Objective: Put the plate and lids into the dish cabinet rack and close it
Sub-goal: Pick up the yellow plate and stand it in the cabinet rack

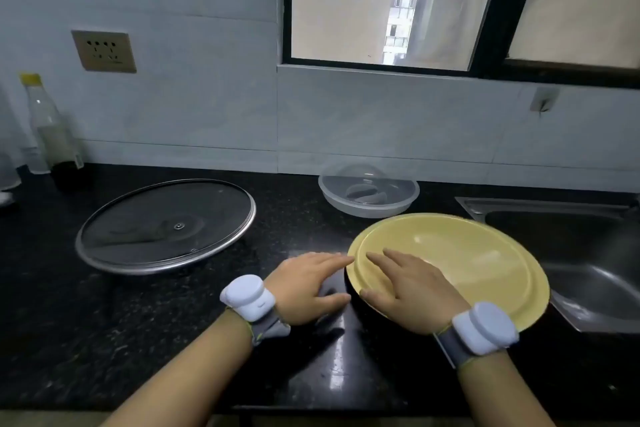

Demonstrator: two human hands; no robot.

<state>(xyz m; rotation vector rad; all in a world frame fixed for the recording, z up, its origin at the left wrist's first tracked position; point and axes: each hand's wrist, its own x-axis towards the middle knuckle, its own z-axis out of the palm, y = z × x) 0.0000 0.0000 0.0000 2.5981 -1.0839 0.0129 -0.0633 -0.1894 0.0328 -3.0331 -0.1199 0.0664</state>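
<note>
A large yellow plate [478, 256] lies on the black countertop [104, 340], its right part reaching over the sink's edge. My right hand [412, 291] rests flat on the plate's near-left rim, fingers spread. My left hand [308, 284] is just left of the plate, fingertips touching its rim, thumb near the underside. A big glass lid with a metal rim [166, 225] lies upside down at the left. Behind the plate sits a clear plastic dome lid [369, 192]. The dish cabinet rack is out of view.
A steel sink [571, 253] is at the right. Bottles [52, 135] stand at the far left against the tiled wall, below a wall socket [104, 51]. A window is above the counter's back.
</note>
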